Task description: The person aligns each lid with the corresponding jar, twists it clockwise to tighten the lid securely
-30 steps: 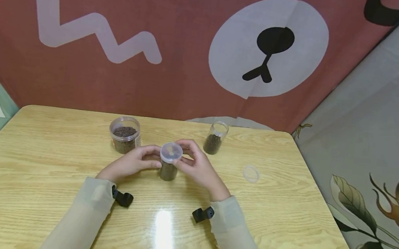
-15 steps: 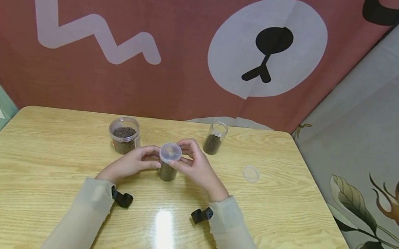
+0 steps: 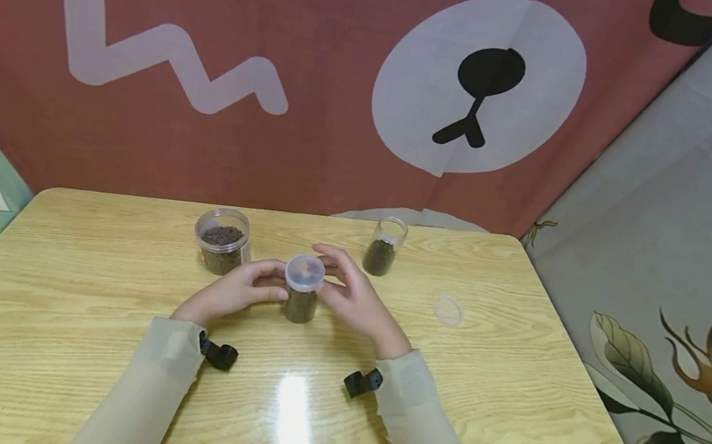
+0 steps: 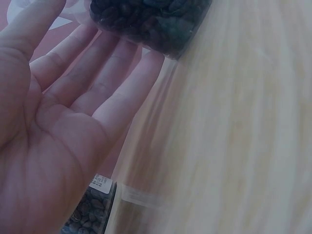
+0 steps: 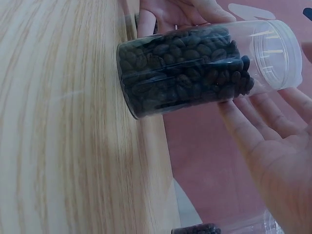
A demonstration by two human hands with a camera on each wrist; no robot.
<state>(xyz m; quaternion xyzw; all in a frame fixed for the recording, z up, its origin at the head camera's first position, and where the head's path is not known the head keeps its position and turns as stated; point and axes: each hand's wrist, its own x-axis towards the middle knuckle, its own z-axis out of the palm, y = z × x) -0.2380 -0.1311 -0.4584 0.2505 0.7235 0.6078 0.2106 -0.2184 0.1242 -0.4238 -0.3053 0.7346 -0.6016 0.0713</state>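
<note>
A clear jar of coffee beans point(image 5: 183, 73) stands upright on the table between both hands, with a translucent lid point(image 3: 305, 272) on its mouth. My left hand point(image 3: 238, 288) holds the jar from the left, thumb in front and fingers behind. Around the lid's right side, my right hand point(image 3: 354, 298) is loosely spread. Its thumb is right at the lid's edge and its forefinger is lifted off behind; the other fingers lie along the jar's far side in the right wrist view.
A wide open tub of dark beans point(image 3: 224, 241) stands just behind my left hand. Farther back right is an open, part-filled jar point(image 3: 384, 247). A thin clear disc point(image 3: 448, 310) lies on the table point(image 3: 505, 411) at right. A patterned curtain point(image 3: 310, 159) hangs behind.
My right thumb slid left across the lid's front, then drew back to its right edge, and the forefinger lifted. The left hand and jar have stayed in place.
</note>
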